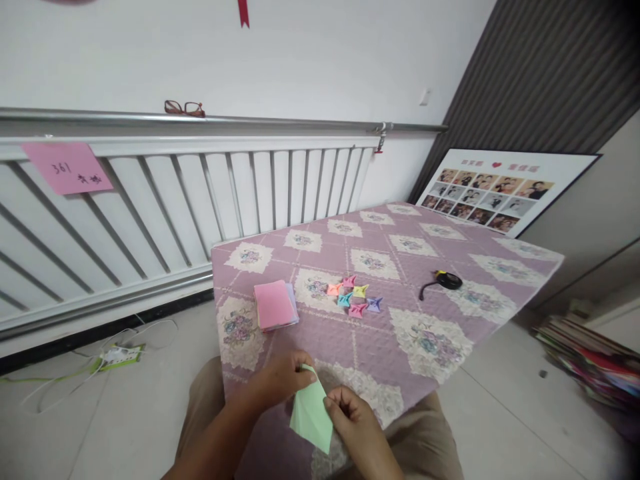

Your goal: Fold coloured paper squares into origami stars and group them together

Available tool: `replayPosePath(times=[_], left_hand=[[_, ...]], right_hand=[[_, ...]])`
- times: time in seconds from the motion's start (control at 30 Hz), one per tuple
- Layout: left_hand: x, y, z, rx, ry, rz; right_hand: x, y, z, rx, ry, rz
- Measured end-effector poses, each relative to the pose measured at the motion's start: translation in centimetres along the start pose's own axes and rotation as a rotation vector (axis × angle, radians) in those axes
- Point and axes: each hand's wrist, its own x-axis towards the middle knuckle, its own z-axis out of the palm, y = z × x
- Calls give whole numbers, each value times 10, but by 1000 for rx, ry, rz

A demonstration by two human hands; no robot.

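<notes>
Fingers of left hand (283,379) pinched on paper (312,416) at upper end, of right hand (360,421) at right edge. Located between both, mostly below left fingertips, with long axis running down, slightly right; touching either hand. Beyond left fingers: stack (275,305), then clips (359,291) rightward.

Left hand (286,377) and right hand (356,415) bare; left forearm (225,430) bare too. Plain brownish-tan cloth trousers (431,437), rounded over knees, one leg left of grip, other to its right.
</notes>
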Motion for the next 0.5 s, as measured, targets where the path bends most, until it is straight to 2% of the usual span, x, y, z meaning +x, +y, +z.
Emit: replayPosePath(times=[0.13, 0.3, 0.4, 0.5], left_hand=[[21, -9, 3, 53, -59, -9], [46, -15, 3, 187, -151, 19], [58, -18, 6, 263, -255, 37], [67, -19, 9, 325, -323, 64]], right_hand=[[1, 14, -1, -135, 31, -70], [-4, 30, -7, -486, 198, -418], [-8, 34, -3, -621, 199, -594], [-8, 35, 6, -687, 188, -690]])
